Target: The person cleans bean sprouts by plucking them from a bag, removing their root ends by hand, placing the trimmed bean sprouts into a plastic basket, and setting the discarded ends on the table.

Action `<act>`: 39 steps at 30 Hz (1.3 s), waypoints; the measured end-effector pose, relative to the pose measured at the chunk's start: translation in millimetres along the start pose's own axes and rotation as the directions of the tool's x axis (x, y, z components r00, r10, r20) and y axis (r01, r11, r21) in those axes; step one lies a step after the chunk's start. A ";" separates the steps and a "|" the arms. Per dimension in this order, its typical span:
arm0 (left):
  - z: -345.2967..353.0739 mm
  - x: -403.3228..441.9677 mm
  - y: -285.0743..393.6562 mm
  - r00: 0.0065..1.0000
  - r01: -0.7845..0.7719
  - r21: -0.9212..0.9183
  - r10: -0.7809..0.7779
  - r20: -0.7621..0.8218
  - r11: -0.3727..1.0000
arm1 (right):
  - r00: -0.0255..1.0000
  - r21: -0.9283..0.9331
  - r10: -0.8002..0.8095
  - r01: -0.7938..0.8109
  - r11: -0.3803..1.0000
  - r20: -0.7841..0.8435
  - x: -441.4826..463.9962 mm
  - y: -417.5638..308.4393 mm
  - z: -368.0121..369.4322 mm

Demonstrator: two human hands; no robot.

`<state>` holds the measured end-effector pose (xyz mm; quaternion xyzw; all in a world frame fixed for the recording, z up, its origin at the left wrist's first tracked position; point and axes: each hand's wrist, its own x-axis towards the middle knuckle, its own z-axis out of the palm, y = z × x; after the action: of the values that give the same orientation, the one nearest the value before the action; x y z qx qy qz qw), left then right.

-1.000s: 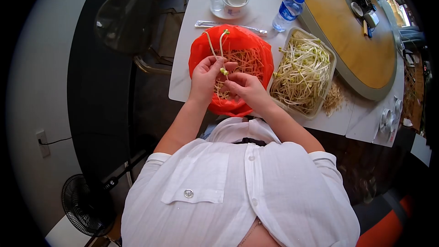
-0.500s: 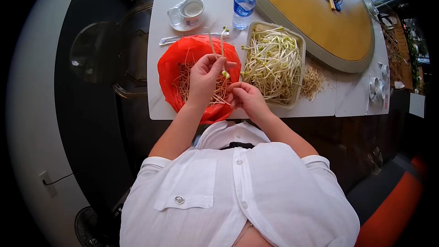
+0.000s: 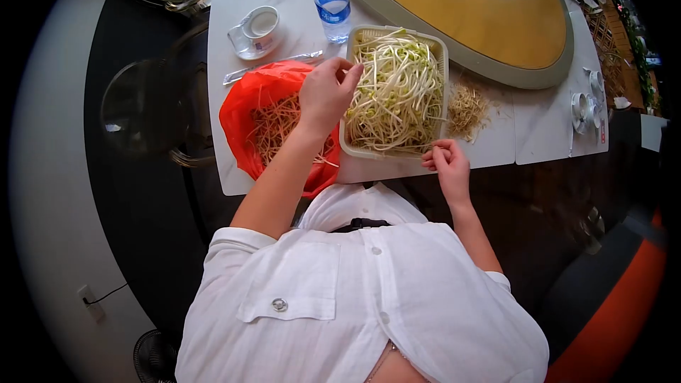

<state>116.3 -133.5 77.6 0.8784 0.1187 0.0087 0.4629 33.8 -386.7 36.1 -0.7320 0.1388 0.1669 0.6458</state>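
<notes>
A pale plastic tray [image 3: 346,131] holds a heap of bean sprouts [image 3: 397,92] with white stems and yellow-green heads. My left hand [image 3: 328,96] hovers at the tray's left edge, thumb and forefinger slightly apart, with no sprout visible in it. Close to the tray's front right corner, my right hand [image 3: 448,159] has its fingertips pinched together; whatever they hold is too small to make out. Left of the tray stands an open red plastic bag [image 3: 237,113] with more sprouts [image 3: 277,128] inside, partly covered by my left forearm.
Thin brownish root ends [image 3: 468,110] lie piled right of the tray. Behind are a water bottle [image 3: 333,10], a cup [image 3: 260,23] on a saucer and a wrapped utensil packet [image 3: 273,64]. A large round turntable [image 3: 461,7] takes up the back; small cups [image 3: 583,110] sit far right.
My left hand has gone from above the red bag to the tray, and the sprouts it held no longer show in it. My right hand has moved right, away from the bag. The view has shifted.
</notes>
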 end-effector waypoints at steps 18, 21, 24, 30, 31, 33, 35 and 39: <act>38.6 26.3 -54.6 0.966 -0.043 0.424 -0.071 0.248 0.904 | 0.943 -0.867 -0.301 0.027 0.497 -0.143 57.3 23.4 -46.2; 32.0 17.6 -53.8 0.952 -0.067 0.430 -0.072 0.299 0.901 | 0.978 -0.871 -0.171 -0.023 0.490 -0.122 48.3 13.3 -39.3; 12.3 8.4 -44.6 0.945 -0.095 0.462 -0.066 0.321 0.882 | 0.986 -0.953 -0.163 0.008 0.302 -0.044 44.3 0.0 -33.0; -49.9 -16.9 -70.9 0.972 -0.105 -0.068 0.088 -0.216 0.992 | 0.924 -0.997 -0.375 -0.081 -0.001 -0.075 25.5 -11.1 -9.2; -66.8 -22.8 -85.5 0.971 -0.037 -0.033 0.028 -0.238 0.999 | 0.928 -0.997 -0.367 -0.076 -0.005 -0.069 20.6 -22.6 -1.8; -92.0 -37.2 -115.1 0.978 0.144 0.063 -0.133 -0.158 0.988 | 0.987 -0.993 0.143 0.056 0.102 0.071 9.1 -51.0 15.7; -88.8 -57.2 -146.1 0.947 0.294 0.140 -0.307 0.091 0.946 | 0.899 -0.875 0.206 0.287 0.390 0.387 -3.8 -61.5 51.6; -63.1 -99.5 -154.9 0.912 0.277 0.210 -0.325 0.250 0.938 | 0.694 -0.577 -0.218 0.702 0.418 0.686 -8.6 -30.0 147.6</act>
<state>-19.4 -19.7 -3.2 0.8778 0.1867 -0.1977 0.3944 28.9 -236.7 50.5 -0.8756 -0.3468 0.2047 0.2668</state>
